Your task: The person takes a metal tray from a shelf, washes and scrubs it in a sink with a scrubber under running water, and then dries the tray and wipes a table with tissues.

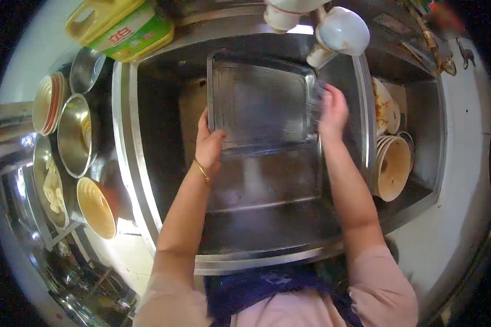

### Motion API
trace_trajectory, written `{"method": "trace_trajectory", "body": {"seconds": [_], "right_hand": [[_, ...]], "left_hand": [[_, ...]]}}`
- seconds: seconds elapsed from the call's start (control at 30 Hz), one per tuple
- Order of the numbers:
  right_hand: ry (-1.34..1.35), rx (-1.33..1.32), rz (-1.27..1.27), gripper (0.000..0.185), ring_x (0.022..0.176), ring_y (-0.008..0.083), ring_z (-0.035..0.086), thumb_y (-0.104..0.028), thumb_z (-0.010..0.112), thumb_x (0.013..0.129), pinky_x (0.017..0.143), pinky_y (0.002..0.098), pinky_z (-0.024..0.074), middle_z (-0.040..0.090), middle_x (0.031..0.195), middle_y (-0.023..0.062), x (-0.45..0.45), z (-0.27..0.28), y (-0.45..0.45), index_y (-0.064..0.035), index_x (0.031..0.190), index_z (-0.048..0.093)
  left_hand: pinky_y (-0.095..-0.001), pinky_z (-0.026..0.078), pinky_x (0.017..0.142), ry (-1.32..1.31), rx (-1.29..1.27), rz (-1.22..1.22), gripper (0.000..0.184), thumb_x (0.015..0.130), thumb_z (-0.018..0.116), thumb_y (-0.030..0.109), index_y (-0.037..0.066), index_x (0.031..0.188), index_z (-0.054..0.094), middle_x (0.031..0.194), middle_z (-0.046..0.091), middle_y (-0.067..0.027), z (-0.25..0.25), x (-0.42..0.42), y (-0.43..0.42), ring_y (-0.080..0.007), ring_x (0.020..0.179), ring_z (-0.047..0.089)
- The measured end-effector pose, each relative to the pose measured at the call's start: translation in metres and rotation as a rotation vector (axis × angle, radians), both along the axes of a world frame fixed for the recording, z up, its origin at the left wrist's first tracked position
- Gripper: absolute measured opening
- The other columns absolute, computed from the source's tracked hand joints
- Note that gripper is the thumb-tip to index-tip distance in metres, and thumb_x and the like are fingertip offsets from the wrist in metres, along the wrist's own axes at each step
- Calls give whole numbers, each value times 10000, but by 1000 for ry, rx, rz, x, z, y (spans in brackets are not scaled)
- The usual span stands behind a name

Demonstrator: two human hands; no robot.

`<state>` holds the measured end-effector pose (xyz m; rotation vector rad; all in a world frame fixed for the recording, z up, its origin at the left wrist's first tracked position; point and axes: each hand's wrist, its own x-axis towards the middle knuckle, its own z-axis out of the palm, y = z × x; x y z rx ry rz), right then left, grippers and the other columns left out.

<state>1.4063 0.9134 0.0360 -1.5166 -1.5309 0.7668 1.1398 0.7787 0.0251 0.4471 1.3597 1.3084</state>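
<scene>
A rectangular metal tray [259, 103] is held tilted over the large metal sink [245, 256]. My left hand [208, 143] grips the tray's left edge, thumb over the near-left corner and a gold bracelet at the wrist. At the tray's right edge is my right hand [333, 111], blurred, its fingers curled round a dark, shiny mesh-like scrubber [317, 101]. Below the tray, a second flat metal surface [262, 182] shows on the sink's bottom.
A yellow-green jug [126, 32] stands at the back left. Metal bowls [75, 135] and an orange bowl [96, 208] lie to the left. Stacked bowls [394, 168] sit in the right basin. White rounded fixtures [343, 31] overhang the sink's back.
</scene>
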Motion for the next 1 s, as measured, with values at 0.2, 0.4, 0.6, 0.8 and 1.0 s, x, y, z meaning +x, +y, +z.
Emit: {"method": "trace_trajectory", "body": {"seconds": [0.2,0.4,0.6,0.8,1.0], "right_hand": [[-915,108,-101,490,1139,386,532,-293,587,850,941,445,431,561,1236,202,-58,-136,16,2,1239,542],[-376,453,633,300,981,330,580,-192,644,735,806,478,472,628,1020,133,-126,-20,-71,-56,1000,607],[-665,-398,225,339,939,347,593,-152,599,779,797,468,463,629,951,181,-57,-81,15,-31,1095,569],[-431,357,591,311,1085,344,543,-164,539,805,905,480,430,589,1162,123,-135,-37,-58,-80,1099,595],[-525,-273,156,188,960,313,590,-136,509,840,784,496,420,645,965,140,-93,-78,19,-83,967,638]], "left_hand": [[-320,344,1031,402,59,-66,509,976,445,156,21,1441,289,1336,472,-107,-12,7,16,-206,1203,453],[-327,334,1040,292,57,19,521,974,475,169,16,1435,288,1326,472,-110,7,21,16,-207,1211,448],[-329,323,1042,377,9,59,549,939,489,75,1,1438,273,1345,441,-111,9,38,-12,-209,1210,431],[-306,335,1021,416,-14,79,562,947,500,85,-26,1432,239,1310,454,-121,19,42,-13,-194,1177,447],[-324,333,1033,502,-14,31,550,947,499,89,-28,1423,249,1312,449,-125,21,49,-28,-201,1183,444]]}}
